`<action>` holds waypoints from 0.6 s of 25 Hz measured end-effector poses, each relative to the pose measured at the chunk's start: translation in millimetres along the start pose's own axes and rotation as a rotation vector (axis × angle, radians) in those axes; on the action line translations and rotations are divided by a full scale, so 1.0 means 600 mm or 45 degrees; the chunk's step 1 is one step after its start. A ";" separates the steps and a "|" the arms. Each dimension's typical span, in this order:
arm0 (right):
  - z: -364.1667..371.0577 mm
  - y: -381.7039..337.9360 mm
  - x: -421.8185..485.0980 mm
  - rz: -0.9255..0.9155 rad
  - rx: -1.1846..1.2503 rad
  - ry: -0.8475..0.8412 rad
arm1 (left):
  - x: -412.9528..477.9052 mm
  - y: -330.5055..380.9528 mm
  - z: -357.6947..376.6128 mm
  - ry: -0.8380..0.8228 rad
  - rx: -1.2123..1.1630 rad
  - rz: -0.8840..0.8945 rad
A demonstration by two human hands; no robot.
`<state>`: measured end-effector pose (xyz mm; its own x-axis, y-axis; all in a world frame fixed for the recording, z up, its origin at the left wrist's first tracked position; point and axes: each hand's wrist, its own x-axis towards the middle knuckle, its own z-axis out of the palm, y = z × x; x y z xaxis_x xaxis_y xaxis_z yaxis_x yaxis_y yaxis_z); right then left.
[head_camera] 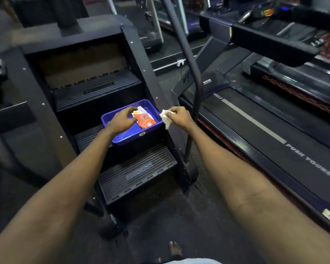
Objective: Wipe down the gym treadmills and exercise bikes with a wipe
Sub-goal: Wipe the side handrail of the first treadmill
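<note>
the right hand [179,117] pinches a crumpled white wipe [166,118] between thumb and fingertips. just left of that pinch, a blue tray [133,139] on a stair-climber step [84,140] holds an orange wipe packet [145,119]. the left hand [121,120] curls at the packet's edge; i cannot tell whether it grips. a treadmill [265,134] lies right of the pinch.

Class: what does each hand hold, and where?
Right hand pinches the white wipe by its top edge. Left hand touches the orange packet; grip unclear.

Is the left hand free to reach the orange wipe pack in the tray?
Likely yes: the left hand is over the blue tray, fingers at the orange wipe pack, nothing covering it; the right hand holds a white wipe aside.
</note>
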<state>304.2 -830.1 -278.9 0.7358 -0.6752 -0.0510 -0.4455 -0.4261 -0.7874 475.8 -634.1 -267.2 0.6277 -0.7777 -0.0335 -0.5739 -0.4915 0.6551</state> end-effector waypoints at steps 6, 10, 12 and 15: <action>-0.111 0.002 -0.133 0.075 0.141 0.296 | -0.043 0.073 0.022 -0.060 0.024 0.157; -0.186 0.030 -0.228 0.181 0.075 0.493 | -0.077 0.124 0.047 -0.114 0.039 0.286; -0.234 0.042 -0.282 0.251 0.071 0.573 | -0.095 0.167 0.062 -0.129 0.027 0.372; -0.316 0.067 -0.347 0.329 0.037 0.682 | -0.110 0.248 0.083 -0.162 0.010 0.463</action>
<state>36.1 -820.8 -183.6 0.2420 -0.9679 0.0677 -0.5561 -0.1955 -0.8078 322.3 -675.5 -205.1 0.3127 -0.9439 0.1061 -0.7513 -0.1774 0.6357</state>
